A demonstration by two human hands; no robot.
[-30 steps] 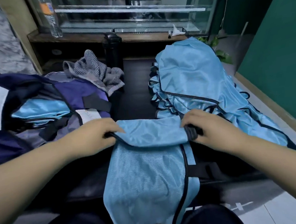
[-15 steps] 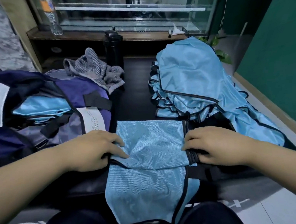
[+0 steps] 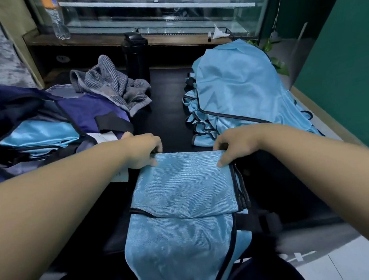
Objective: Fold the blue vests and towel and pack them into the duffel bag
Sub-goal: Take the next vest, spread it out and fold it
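A light blue vest (image 3: 183,196) with black trim lies folded in front of me on the dark table (image 3: 169,119), its near end hanging over the edge. My left hand (image 3: 144,150) pinches its far left corner. My right hand (image 3: 237,143) pinches its far right corner. To the left, the open purple and navy duffel bag (image 3: 85,111) holds folded blue vests (image 3: 41,134). A pile of unfolded blue vests (image 3: 239,92) sits at the right. A grey striped towel (image 3: 112,86) lies crumpled behind the bag.
A black flask (image 3: 135,53) stands at the table's back edge, before a glass cabinet (image 3: 159,8). A clear water bottle (image 3: 56,17) is on the wooden ledge at upper left. A green wall (image 3: 344,63) runs along the right.
Both hands laid the vest's far edge toward me, making a fold, then moved back out to the far corners of the folded vest.
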